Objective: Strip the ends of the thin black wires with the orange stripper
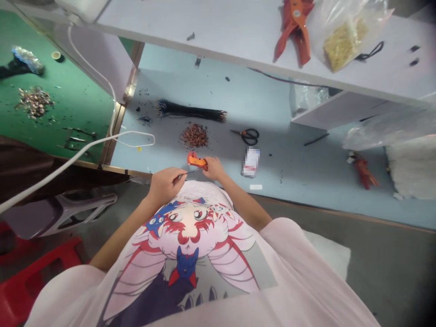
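My left hand (166,184) is closed on a thin dark wire (187,173), which points right toward the tool in my other hand. Wrapped in the fingers of my right hand (214,169) is an orange and red wire stripper (197,161), its red head facing left. Whether the wire's tip sits in the tool's jaws I cannot tell. Just beyond the stripper lies a heap of copper-coloured scraps (195,136). Behind that heap stretches a bundle of black wires (192,111) with bare ends. Black-handled scissors (250,136) rest to the right.
A phone-sized blurred item (250,161) lies right of my hands on the blue table (293,168). A white cable (85,147) loops in from the left. Above the far side runs a shelf (221,27) with red cutters (295,29). Another red-handled tool (363,170) lies far right.
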The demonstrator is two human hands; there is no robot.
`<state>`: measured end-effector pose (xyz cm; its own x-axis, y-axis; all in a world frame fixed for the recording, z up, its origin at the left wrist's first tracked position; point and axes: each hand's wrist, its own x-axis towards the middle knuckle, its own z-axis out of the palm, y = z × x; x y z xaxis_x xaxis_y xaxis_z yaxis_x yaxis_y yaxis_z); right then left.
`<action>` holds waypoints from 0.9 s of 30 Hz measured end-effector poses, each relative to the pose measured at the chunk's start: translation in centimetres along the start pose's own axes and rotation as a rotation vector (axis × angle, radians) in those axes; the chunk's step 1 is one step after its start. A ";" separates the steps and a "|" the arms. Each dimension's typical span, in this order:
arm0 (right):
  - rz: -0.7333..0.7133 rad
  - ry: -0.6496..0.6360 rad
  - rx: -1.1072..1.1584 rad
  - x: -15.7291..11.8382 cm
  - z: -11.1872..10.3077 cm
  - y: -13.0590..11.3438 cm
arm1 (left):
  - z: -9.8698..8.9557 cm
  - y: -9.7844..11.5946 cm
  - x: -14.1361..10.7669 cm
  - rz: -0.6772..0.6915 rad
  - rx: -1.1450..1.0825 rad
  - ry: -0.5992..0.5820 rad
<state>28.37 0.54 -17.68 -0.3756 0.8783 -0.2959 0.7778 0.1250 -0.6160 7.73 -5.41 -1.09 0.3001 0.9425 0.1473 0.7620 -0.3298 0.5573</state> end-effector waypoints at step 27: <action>-0.038 -0.431 1.564 -10.5 -9.6 -9.6 | -1.9 1.2 3.1 -0.140 -0.673 0.303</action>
<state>29.74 -5.47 -1.64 -0.6967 0.6647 -0.2698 -0.3786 -0.6601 -0.6488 8.52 -2.82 1.56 -0.0194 0.9791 0.2023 0.2368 -0.1921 0.9524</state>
